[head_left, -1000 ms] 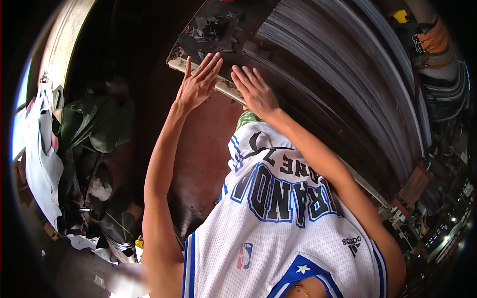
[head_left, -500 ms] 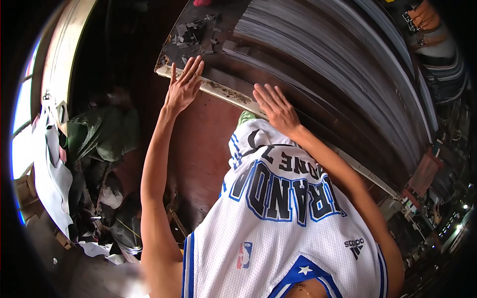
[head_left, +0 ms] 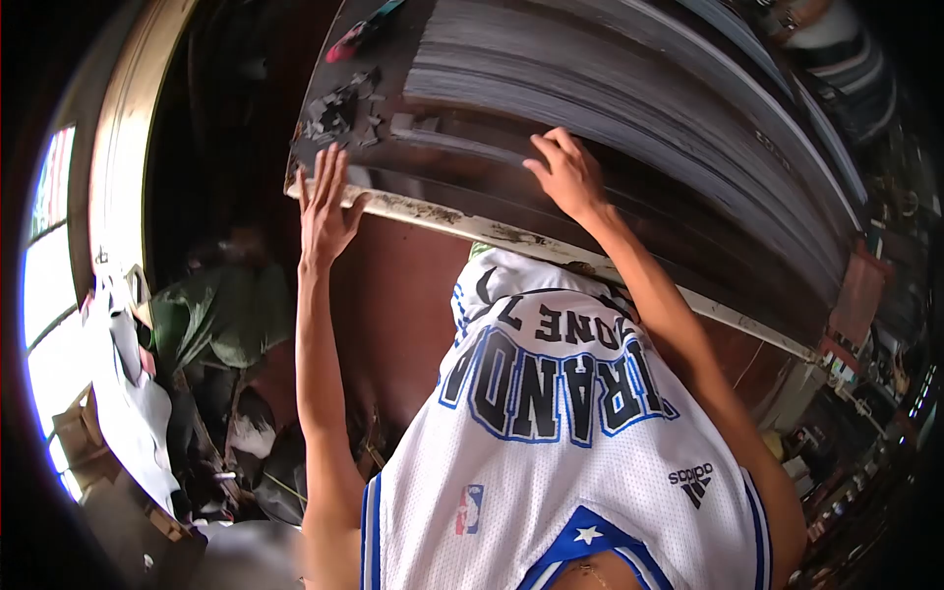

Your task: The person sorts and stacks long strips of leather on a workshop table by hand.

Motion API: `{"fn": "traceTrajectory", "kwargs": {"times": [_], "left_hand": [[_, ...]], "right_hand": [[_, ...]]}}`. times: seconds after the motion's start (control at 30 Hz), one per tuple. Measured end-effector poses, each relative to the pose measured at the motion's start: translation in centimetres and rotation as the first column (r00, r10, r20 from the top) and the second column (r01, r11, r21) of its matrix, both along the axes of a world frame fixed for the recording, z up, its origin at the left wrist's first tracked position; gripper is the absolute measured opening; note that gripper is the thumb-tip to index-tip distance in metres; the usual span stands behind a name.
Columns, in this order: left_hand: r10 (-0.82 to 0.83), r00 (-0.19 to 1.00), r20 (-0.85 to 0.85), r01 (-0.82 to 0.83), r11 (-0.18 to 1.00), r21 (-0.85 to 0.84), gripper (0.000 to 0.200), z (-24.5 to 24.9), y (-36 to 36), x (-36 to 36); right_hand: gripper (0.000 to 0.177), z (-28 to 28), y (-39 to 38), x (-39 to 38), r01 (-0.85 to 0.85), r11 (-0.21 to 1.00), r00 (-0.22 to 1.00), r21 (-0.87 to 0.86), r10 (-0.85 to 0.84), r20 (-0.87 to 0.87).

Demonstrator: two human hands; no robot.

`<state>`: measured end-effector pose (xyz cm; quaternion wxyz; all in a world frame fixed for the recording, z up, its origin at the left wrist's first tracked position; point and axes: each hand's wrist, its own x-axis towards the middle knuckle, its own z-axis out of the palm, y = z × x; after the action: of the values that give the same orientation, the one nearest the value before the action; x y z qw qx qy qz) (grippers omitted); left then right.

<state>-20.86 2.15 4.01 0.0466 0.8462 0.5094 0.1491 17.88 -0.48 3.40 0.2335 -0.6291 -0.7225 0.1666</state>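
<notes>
Along the near edge of the workbench, in the head view, the left hand lay flat with its fingers spread apart, palm on the pale, chipped table edge close to the corner. The right hand rested farther in on the stack of dark sheets, fingers close together and slightly bent, tips pressing the top layer. Neither hand was clamped on anything. The stack lay fanned across the bench, running from under the right hand toward the far right. A small heap of dark offcuts sat near the corner, just beyond the left fingertips.

The work looked like squaring or smoothing the top sheet. It would likely go best with the left hand braced at the edge and the right palm lowered flatter, so pressure spread evenly and the lower layers did not creep. The offcuts were best kept out from under the sheets.

The white jersey carried an "adidas" mark, an NBA patch and large blue-edged letters, seen upside down and only partly readable as "RAND". A co-worker's striped sleeve showed at the top right.
</notes>
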Motion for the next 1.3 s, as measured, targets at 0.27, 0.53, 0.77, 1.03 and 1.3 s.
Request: {"fn": "traceTrajectory", "kwargs": {"times": [0.27,0.53,0.77,1.03,1.3], "left_hand": [[0.301,0.494,0.816,-0.275,0.944,-0.182,0.040,1.4,-1.7,7.5],[0.290,0.306,0.907,-0.047,0.956,-0.290,0.046,2.2,-3.5,17.7],[0.017,0.381,0.924,0.529,0.816,-0.233,0.067,2.8,-2.6,28.7],[-0.042,0.576,0.816,0.492,0.816,-0.305,0.026,0.9,0.3,31.3],[-0.235,0.659,0.714,0.535,0.815,-0.225,0.043,1.0,6.5,18.5]], "right_hand": [[0.021,-0.4,-0.4,0.0,0.039,0.994,0.972,0.105,-0.014,-0.233],[0.024,10.4,0.3,0.7,-0.046,0.996,0.864,-0.071,0.004,-0.503],[0.031,19.0,0.9,0.6,0.002,0.960,0.825,0.281,0.158,-0.543],[0.021,24.1,-1.1,11.0,0.411,0.702,0.554,0.582,0.315,-0.771],[0.009,25.8,-15.2,34.9,0.799,0.357,0.480,0.484,0.106,-0.871]]}}
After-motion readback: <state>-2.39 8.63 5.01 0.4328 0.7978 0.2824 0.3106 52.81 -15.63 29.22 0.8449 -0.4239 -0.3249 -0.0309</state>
